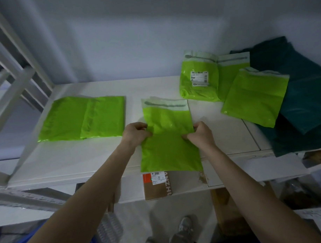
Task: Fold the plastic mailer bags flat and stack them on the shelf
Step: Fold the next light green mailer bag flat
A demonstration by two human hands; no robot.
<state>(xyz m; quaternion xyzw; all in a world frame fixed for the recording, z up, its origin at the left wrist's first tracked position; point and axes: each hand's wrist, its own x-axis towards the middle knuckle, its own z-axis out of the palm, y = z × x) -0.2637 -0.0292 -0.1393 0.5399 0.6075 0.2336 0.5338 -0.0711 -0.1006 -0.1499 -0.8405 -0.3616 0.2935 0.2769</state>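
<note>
A lime-green mailer bag [168,137] lies lengthwise on the white shelf [75,160], its pale sealing flap at the far end and its near end hanging over the front edge. My left hand [136,134] pinches its left edge at mid-length. My right hand [200,133] pinches the right edge opposite. To the left lies a flat stack of folded green mailers [81,117]. At the back right lean three more green mailers, one with a white label [199,78], one behind it [230,71] and one in front [255,98].
Dark teal bags [300,98] are piled at the shelf's right end. A brown cardboard box [158,187] sits on the lower level under the shelf's front edge. White shelf uprights [18,71] rise at the left. My shoes [181,231] stand on the floor below.
</note>
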